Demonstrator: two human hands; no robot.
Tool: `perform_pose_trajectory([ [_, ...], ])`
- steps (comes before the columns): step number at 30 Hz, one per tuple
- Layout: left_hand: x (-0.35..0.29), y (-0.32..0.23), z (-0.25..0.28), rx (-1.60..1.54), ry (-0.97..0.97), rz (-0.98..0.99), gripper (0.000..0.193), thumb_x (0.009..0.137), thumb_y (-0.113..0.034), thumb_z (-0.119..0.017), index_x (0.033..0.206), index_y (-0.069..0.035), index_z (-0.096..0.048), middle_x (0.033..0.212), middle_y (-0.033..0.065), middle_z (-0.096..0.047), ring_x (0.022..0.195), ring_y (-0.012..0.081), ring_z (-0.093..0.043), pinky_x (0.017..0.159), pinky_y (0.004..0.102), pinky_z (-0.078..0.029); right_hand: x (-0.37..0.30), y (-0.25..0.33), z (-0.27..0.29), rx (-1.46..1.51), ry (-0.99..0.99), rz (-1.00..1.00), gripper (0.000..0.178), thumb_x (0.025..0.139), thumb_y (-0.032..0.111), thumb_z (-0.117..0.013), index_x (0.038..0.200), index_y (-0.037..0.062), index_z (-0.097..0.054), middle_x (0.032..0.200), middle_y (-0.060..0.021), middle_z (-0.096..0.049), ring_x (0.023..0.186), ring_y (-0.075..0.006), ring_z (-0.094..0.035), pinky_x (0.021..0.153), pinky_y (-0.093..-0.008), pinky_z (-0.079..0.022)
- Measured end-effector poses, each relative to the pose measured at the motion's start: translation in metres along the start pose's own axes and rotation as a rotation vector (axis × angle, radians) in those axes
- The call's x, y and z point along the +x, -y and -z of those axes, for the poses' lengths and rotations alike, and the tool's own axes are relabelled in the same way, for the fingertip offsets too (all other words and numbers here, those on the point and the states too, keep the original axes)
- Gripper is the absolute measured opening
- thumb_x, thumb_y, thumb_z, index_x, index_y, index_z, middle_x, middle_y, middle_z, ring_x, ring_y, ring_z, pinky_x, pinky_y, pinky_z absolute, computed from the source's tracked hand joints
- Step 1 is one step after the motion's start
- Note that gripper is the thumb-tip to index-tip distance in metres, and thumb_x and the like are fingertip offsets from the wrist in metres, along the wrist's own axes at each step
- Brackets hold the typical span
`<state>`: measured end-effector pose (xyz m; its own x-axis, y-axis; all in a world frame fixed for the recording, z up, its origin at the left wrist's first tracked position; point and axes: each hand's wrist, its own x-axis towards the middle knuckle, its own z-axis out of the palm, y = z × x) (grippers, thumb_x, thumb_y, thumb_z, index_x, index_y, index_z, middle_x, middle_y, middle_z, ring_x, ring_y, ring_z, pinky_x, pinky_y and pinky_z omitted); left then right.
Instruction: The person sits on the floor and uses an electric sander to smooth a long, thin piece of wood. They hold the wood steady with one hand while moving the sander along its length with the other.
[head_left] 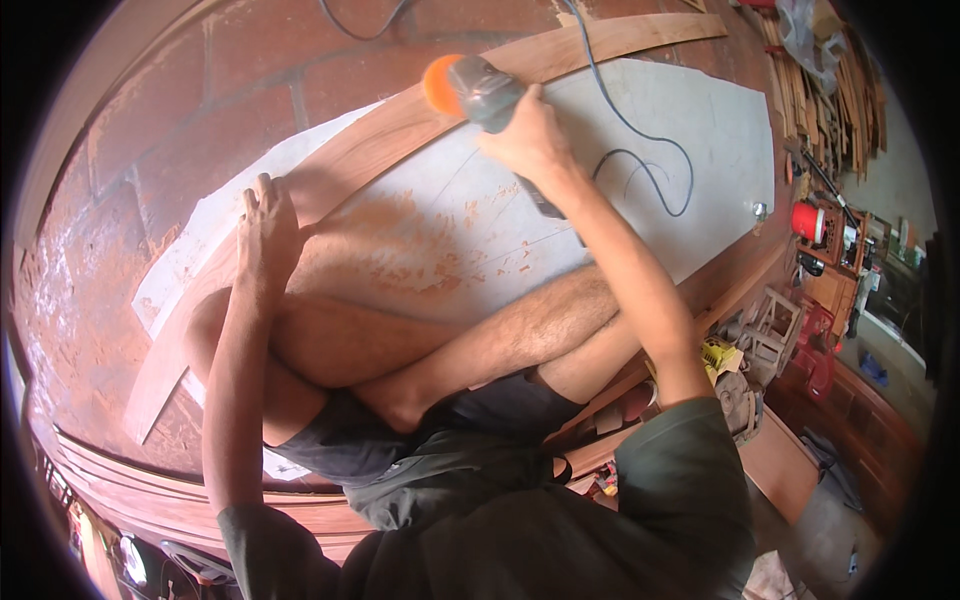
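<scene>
A long, curved wooden board (350, 160) lies across a white sheet (715, 130), running from the far right down to the near left. My right hand (535, 145) is closed around a dark angle grinder (485, 92). The grinder's orange disc (440, 85), slightly blurred, is over the board's face; whether it touches the wood I cannot tell. My left hand (268, 225) grips the board farther to the left, its fingers toward the far edge and its thumb by the near one. Wood dust (430, 240) is scattered on the sheet between board and legs.
A dark power cord (640, 135) loops over the sheet and crosses the board. My crossed legs (480, 340) are close to the work. Wood strips (850, 100) are piled at the far right, near a red-and-white container (808, 222). More long boards (130, 485) lie at the near left.
</scene>
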<state>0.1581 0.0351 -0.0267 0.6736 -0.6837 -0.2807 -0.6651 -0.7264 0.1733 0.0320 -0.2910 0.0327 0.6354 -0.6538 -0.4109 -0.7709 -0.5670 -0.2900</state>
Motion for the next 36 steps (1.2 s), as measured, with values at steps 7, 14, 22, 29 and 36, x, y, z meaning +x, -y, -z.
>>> perform_pose_trajectory([
  [7,0.001,-0.002,0.0,-0.095,-0.03,0.03,0.069,0.079,-0.031,-0.087,0.127,0.005,-0.053,0.13,0.0198,-0.05,0.12,0.0417,-0.052,0.098,0.0523,-0.05,0.066,-0.069,0.036,-0.109,-0.103,-0.106,0.099,0.07,0.037,-0.085,0.139,-0.0167,-0.039,0.126,-0.0319,-0.066,0.113,-0.0384,-0.07,0.099,-0.0415,-0.056],
  [14,0.036,-0.051,-0.005,-0.123,-0.282,-0.072,0.084,0.078,-0.046,-0.086,0.139,0.0,-0.052,0.129,0.0169,-0.053,0.125,0.0355,-0.053,0.104,0.0485,-0.047,0.032,-0.028,0.004,-0.015,-0.118,-0.12,0.097,0.071,0.033,-0.084,0.14,-0.0173,-0.038,0.124,-0.0326,-0.066,0.114,-0.0419,-0.069,0.102,-0.0448,-0.055],
  [22,0.061,-0.076,-0.004,-0.16,-0.165,-0.068,0.077,0.078,-0.045,-0.086,0.135,-0.002,-0.055,0.126,0.0126,-0.054,0.123,0.0305,-0.054,0.098,0.0446,-0.05,-0.007,-0.028,0.006,0.0,-0.025,-0.024,0.092,0.073,0.032,-0.08,0.141,-0.0149,-0.039,0.119,-0.0355,-0.067,0.113,-0.0453,-0.068,0.101,-0.0467,-0.055],
  [29,0.05,-0.069,-0.004,-0.027,-0.106,-0.025,0.073,0.083,-0.041,-0.084,0.131,0.004,-0.054,0.128,0.0186,-0.054,0.122,0.0359,-0.054,0.1,0.0517,-0.047,0.025,-0.06,0.032,-0.098,-0.135,-0.106,0.094,0.07,0.039,-0.082,0.138,-0.0131,-0.043,0.122,-0.0331,-0.067,0.115,-0.0419,-0.068,0.1,-0.0446,-0.055],
  [36,0.006,-0.01,0.005,0.028,-0.089,-0.015,0.063,0.082,-0.025,-0.085,0.129,0.003,-0.054,0.123,0.0163,-0.054,0.12,0.036,-0.054,0.111,0.0563,-0.039,0.008,-0.043,0.013,-0.049,-0.113,-0.123,0.097,0.073,0.036,-0.082,0.142,-0.0151,-0.038,0.121,-0.0333,-0.067,0.113,-0.0423,-0.069,0.099,-0.045,-0.057],
])
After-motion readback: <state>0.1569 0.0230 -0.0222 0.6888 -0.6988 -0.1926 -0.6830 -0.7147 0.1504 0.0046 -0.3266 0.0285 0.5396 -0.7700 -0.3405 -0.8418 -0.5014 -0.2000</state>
